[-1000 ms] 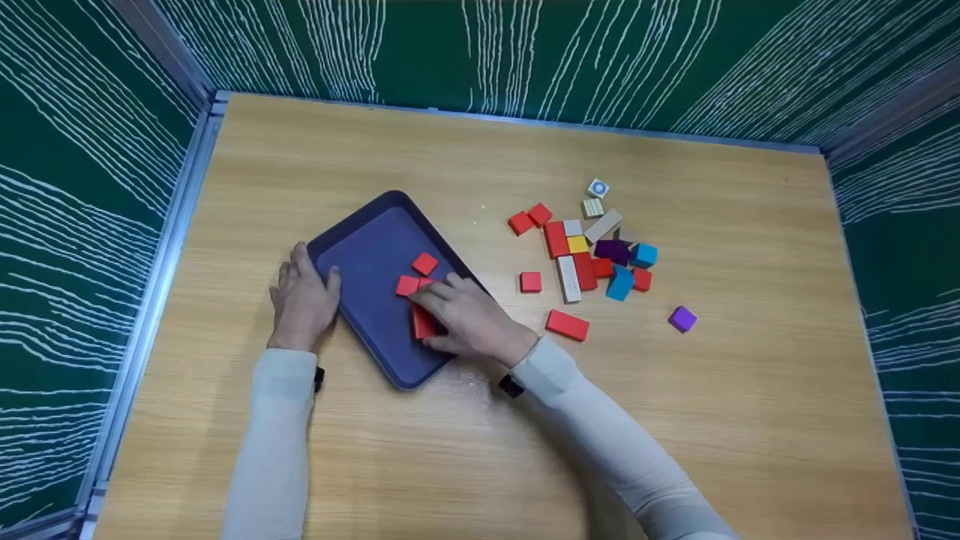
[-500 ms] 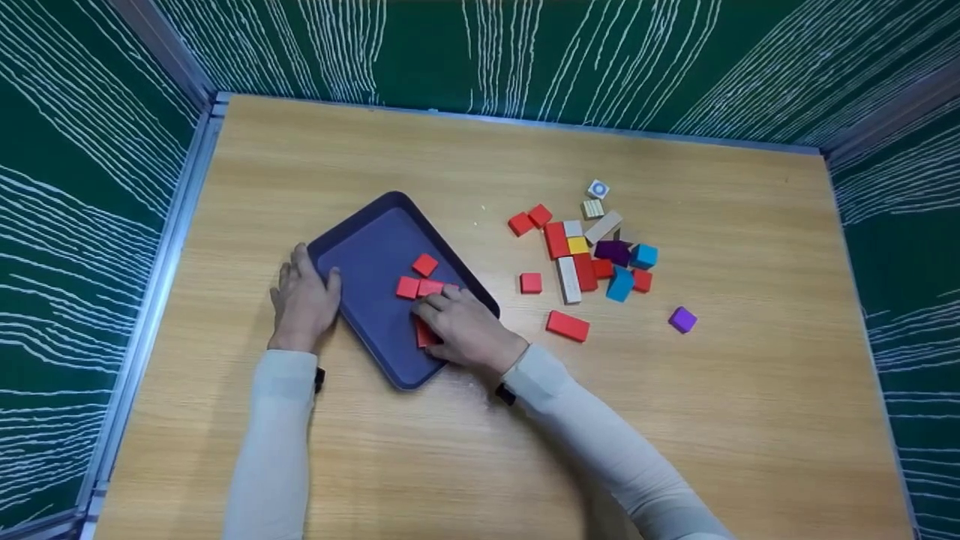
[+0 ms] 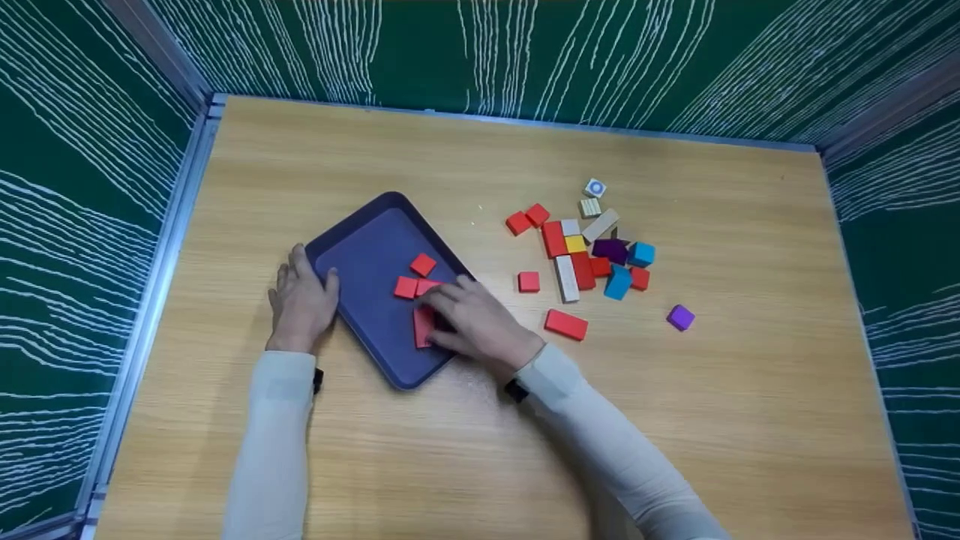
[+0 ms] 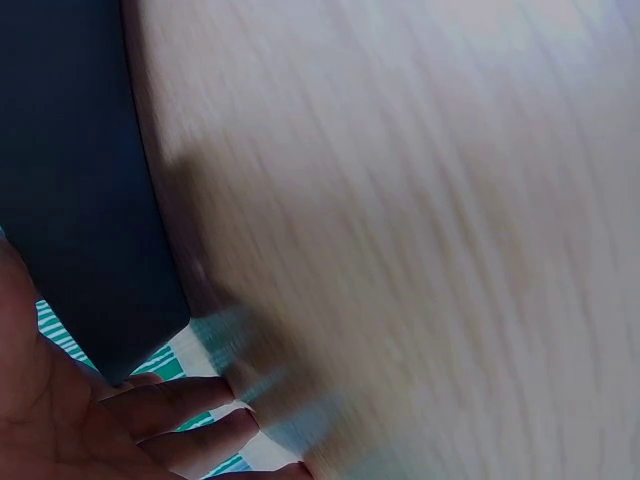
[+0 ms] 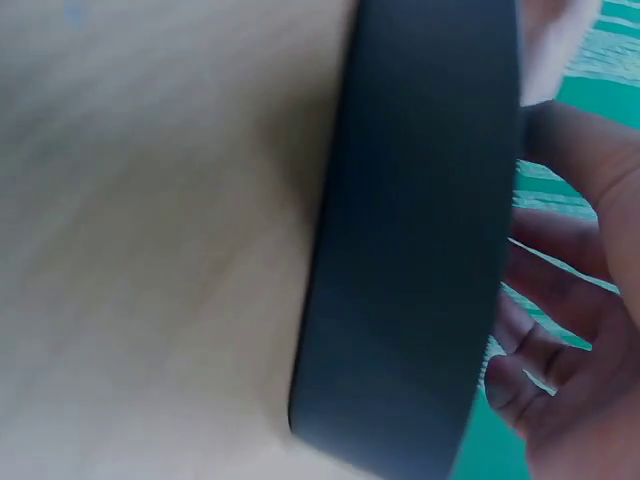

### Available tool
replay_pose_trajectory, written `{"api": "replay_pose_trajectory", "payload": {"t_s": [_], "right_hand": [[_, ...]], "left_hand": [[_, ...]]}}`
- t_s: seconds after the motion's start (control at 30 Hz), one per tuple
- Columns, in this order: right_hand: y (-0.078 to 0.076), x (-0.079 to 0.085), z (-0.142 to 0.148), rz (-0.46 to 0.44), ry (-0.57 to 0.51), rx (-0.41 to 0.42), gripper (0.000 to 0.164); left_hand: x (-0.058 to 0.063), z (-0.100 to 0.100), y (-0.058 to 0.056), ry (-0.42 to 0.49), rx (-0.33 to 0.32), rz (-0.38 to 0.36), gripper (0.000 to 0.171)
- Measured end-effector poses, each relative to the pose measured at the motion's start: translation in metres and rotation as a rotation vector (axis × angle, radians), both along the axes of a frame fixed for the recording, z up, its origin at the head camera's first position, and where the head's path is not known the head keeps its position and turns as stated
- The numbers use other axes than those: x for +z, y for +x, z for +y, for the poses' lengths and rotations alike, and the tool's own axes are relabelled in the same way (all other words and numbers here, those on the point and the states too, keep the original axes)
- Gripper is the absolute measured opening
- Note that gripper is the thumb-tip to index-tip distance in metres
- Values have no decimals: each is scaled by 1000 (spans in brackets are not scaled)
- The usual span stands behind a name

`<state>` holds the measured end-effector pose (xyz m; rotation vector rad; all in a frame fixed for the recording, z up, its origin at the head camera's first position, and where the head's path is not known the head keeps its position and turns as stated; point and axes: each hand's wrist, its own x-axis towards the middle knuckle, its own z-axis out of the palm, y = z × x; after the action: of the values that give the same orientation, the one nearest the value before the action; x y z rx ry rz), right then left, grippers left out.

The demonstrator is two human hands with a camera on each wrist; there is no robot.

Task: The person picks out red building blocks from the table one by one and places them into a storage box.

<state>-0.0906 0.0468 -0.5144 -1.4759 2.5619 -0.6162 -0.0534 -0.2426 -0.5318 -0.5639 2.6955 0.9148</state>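
A dark blue tray (image 3: 360, 240) lies at an angle on the wooden table, with several red blocks inside. My left hand (image 3: 304, 307) rests against its left rim, fingers extended along the outside and thumb towards the rim. Over the tray's right part is my right hand (image 3: 476, 322), its loosely bent fingers and thumb right beside a red rectangular block (image 3: 423, 328). Just beyond lie two red cubes (image 3: 406, 287) (image 3: 423, 264) and another red block (image 3: 427, 286), partly covered by the fingers. Both wrist views mostly show the tray's outer wall (image 4: 80, 180) (image 5: 410, 240), hiding the blocks.
Right of the tray, loose blocks lie in a cluster: red blocks (image 3: 583, 270), a white block (image 3: 567, 279), a yellow block (image 3: 574, 244) and blue blocks (image 3: 618, 282). A purple cube (image 3: 681, 317) sits apart. Green walls (image 3: 420, 52) with white lines surround the table.
The right hand moved slightly towards me within the tray, then back up and right, uncovering more of the red rectangular block, which has shifted slightly. The left hand stays at the rim.
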Motion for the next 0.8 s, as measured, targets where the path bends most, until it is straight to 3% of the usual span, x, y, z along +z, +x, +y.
{"api": "replay_pose_trajectory", "payload": {"t_s": [0.13,0.3,0.67,0.8], "right_hand": [[-12,4,20,-53,-75,-96,49],[-29,6,55,-132,-88,-235,51],[-57,-2,154,-254,21,-577,58],[-61,-3,179,-224,62,-623,60]], "left_hand": [[0,-1,0,7,1,-9,79],[0,0,-1,14,4,-14,79],[0,-1,0,-6,-5,-17,80],[0,0,0,-5,-8,-8,80]]}}
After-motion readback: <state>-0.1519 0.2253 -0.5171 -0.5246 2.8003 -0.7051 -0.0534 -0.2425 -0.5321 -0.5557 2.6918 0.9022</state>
